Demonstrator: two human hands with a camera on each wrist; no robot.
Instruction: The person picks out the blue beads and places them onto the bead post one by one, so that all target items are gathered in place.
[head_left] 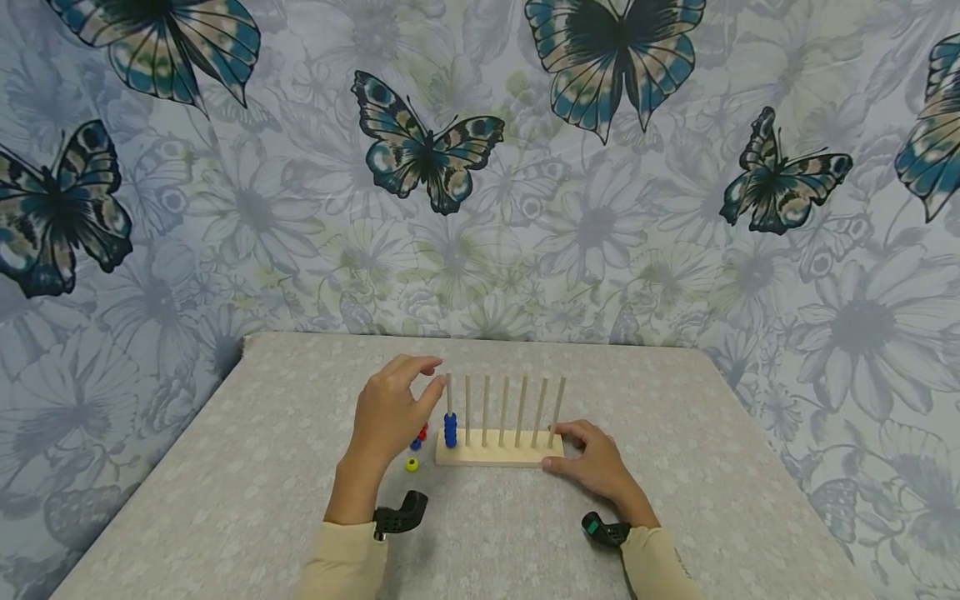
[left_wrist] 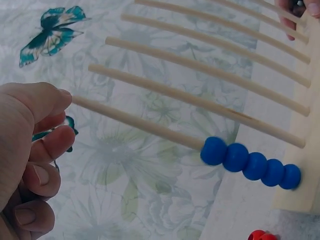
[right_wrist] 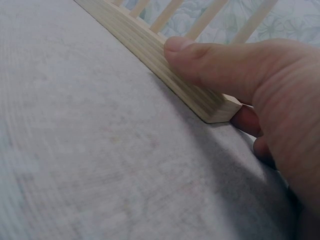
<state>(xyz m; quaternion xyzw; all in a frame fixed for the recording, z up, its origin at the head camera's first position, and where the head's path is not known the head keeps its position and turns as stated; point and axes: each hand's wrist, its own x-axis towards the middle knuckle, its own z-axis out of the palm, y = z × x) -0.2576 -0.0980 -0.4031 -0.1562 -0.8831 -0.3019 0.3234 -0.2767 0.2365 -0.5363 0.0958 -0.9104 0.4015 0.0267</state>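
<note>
A wooden peg stand (head_left: 498,452) with several upright pegs stands on the table. Several blue beads (left_wrist: 255,165) are stacked at the bottom of its leftmost peg (left_wrist: 135,121). My left hand (head_left: 390,408) is at the top of that peg. In the left wrist view the thumb is at the peg's tip, the other fingers are loosely bent, and no bead shows between them. With thumb in front and fingers behind, my right hand (head_left: 596,462) grips the right end of the base (right_wrist: 200,95). Its fingers are partly hidden in the right wrist view.
Loose beads lie left of the stand: a yellow bead (head_left: 412,464), a blue bead (head_left: 416,444) and red beads (head_left: 423,432), partly hidden by the left hand. A pale patterned cloth covers the table (head_left: 510,533). Behind it rises a butterfly-print wall (head_left: 465,267).
</note>
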